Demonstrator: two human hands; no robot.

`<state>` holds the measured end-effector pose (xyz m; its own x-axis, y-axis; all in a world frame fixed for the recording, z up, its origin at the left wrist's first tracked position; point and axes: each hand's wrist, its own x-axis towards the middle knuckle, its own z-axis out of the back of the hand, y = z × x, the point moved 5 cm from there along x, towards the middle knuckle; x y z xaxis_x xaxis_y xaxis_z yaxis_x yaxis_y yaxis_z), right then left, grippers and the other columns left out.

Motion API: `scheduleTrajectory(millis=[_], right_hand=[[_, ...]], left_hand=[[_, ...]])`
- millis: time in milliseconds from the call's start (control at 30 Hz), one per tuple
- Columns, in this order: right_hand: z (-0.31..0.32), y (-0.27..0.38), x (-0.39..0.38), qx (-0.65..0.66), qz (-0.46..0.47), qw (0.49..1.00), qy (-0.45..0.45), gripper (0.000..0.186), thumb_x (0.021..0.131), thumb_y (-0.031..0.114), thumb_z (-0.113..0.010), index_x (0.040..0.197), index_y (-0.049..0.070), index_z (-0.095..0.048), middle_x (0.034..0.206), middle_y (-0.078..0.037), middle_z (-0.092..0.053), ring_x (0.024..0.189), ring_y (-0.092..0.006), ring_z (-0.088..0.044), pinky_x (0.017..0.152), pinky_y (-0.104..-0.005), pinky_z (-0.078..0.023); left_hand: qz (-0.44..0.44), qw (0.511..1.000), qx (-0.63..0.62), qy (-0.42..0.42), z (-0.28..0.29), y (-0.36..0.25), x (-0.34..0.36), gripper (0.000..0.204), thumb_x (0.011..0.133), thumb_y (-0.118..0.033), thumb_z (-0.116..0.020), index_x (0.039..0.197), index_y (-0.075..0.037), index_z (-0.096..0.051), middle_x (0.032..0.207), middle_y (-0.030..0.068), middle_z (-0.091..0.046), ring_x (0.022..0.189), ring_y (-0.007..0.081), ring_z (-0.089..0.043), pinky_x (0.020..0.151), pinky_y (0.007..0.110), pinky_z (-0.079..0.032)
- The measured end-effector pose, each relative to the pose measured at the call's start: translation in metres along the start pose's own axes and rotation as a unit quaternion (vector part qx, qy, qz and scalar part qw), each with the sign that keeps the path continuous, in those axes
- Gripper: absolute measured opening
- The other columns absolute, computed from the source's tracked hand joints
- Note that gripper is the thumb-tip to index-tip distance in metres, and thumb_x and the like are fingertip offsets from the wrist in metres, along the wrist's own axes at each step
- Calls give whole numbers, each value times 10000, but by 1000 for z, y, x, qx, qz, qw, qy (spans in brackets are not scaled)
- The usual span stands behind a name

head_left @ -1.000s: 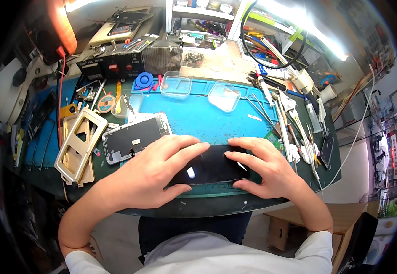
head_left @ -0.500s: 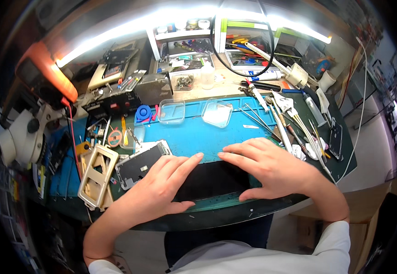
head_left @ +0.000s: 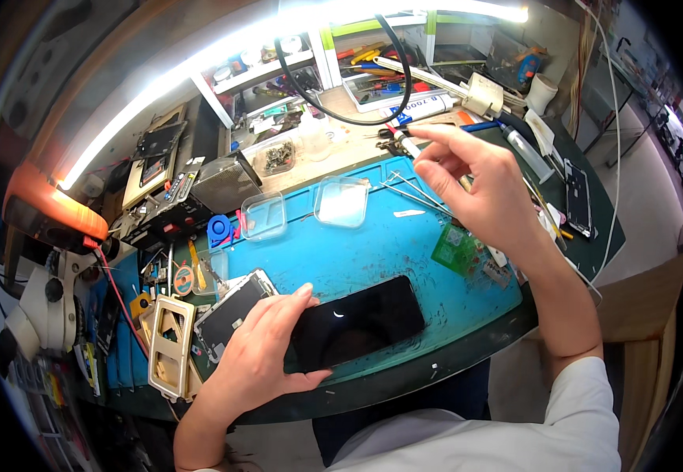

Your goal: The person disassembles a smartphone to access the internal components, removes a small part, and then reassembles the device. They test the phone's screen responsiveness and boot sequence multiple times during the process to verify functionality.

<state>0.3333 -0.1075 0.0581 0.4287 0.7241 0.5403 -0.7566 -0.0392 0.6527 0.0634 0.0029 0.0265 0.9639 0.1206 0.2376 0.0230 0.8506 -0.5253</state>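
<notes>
The view looks down from the wearer's head, through the left of two side-by-side fisheye lenses, near above the desk point(head_left: 388, 385). It faces forward: the blue mat point(head_left: 341, 252) sits central, the phone point(head_left: 361, 322) toward six o'clock, the lamp point(head_left: 192, 63) curving from ten to one, the shirt point(head_left: 514, 425) at five.

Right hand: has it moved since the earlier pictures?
Yes: against the blue mat, the right hand moved forward, away from the phone, toward the mat's far side.

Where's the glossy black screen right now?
In the head view, the glossy black screen lies below centre on the blue mat, its left end within the left hand's grasp.
</notes>
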Motion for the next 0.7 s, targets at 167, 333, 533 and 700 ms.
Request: scheduleTrajectory(millis=[167, 333, 533, 700], right_hand=[[-2, -6, 0, -25, -1, 999, -31, 342, 935, 177, -704, 1247, 42, -675, 851, -80, -739, 705, -173, -703, 650, -298, -550], [-21, -3, -9, -33, 7, 999, 37, 373, 931, 85, -690, 1301, 53, -649, 859, -67, -705, 692, -126, -647, 672, -263, -545], [-48, 6, -29, -75, 124, 983, 110, 311, 920, 153, -698, 1225, 90, -680, 863, -83, -722, 720, -212, -694, 654, -313, -550], [-54, 7, -36, -104, 146, 964, 197, 249, 956, 251, -633, 1160, 119, -684, 924, -67, -723, 841, -251, -703, 676, -374, -554]], left_hand=[[-20, 1000, 4, -8, -6, 4, -6, 1177, 574, -160, -961, 1540, -32, -301, 1241, 183, -645, 1096, 363, -643, 959, 437, -510], [-22, 1000, 20, -7, -6, 4, -6, 1176, 567, -174, -968, 1532, -31, -312, 1242, 188, -648, 1098, 367, -648, 961, 438, -513], [-10, 1000, 6, -7, -6, 4, -5, 1075, 589, -149, -953, 1493, -20, -384, 1241, 156, -645, 1122, 342, -631, 947, 417, -534], [-11, 1000, 5, -5, -7, 6, -6, 1069, 588, -153, -952, 1489, -20, -393, 1251, 144, -645, 1134, 343, -624, 961, 417, -527]])
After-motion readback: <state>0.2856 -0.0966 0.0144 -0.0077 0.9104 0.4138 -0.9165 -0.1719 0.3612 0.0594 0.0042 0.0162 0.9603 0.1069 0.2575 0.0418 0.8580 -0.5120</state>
